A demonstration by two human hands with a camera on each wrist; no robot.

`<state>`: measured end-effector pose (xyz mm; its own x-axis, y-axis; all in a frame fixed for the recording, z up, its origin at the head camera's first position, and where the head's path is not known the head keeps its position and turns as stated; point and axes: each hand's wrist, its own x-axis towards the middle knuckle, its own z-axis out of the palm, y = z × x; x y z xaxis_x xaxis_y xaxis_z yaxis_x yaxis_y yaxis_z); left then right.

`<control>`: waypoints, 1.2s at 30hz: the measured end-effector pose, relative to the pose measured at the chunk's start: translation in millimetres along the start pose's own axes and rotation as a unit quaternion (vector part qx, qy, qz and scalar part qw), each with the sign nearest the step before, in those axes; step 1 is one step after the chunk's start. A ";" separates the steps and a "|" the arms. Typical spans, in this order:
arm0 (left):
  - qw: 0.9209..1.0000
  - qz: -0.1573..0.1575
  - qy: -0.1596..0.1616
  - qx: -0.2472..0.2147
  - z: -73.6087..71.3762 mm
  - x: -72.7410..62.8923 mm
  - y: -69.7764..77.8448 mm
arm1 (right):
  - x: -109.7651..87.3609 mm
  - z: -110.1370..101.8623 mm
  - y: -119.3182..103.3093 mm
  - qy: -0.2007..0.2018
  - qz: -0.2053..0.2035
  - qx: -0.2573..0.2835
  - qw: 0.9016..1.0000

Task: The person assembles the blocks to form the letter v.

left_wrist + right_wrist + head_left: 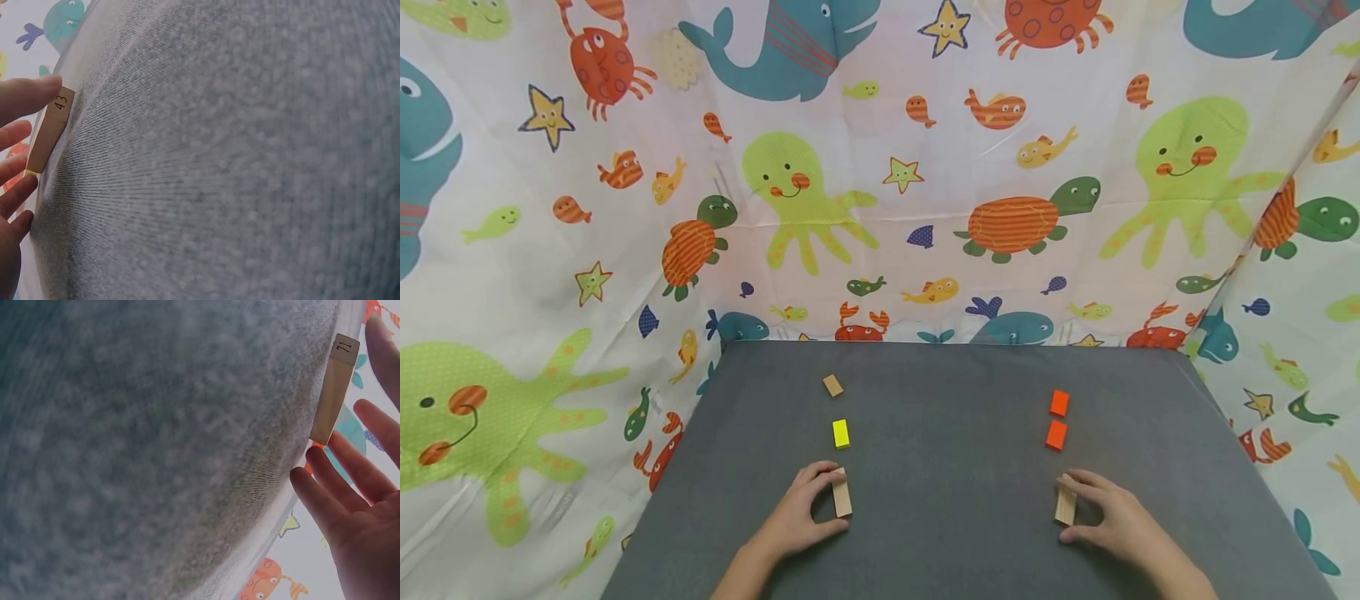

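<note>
In the head view a plain wooden block [842, 495] lies lengthwise on the grey table, with the left hand [801, 512] curved around its left side. The fingertips are at its far end and the thumb is just off its near end. The left wrist view shows the number 43 on the block's end, partly overlapped by the thumb. A second wooden block [1065, 505] lies opposite, its end marked 71 in the right wrist view. Around its right side spreads the right hand [1108, 517], fingertips at the far end, thumb apart from the near end.
Beyond the left hand lie a yellow block [841, 434] and a small wooden block [832, 385]. Two orange blocks, one nearer [1056, 435] and one farther [1059, 403], lie beyond the right hand. A sea-animal print curtain [940, 192] surrounds the grey table [951, 467].
</note>
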<state>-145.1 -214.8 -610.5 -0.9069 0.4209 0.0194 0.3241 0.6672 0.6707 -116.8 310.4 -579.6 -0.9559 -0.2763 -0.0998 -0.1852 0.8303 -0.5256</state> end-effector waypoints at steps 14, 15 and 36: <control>1.000 -0.019 -0.007 0.009 2.9 6.4 -3.0 | 3.4 2.3 -2.2 -0.005 -0.003 -0.024 1.000; 1.000 -0.019 -0.006 0.011 3.0 6.6 -3.0 | 4.1 2.3 -2.6 -0.008 0.004 -0.027 1.000; 0.999 0.024 0.014 0.037 3.3 12.2 5.9 | 4.7 3.4 -4.4 -0.007 0.006 -0.038 0.999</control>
<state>-153.4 -203.7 -608.8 -0.8966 0.4369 0.0718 0.3854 0.6903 0.6123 -119.7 303.7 -580.7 -0.9551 -0.2725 -0.1167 -0.1915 0.8677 -0.4587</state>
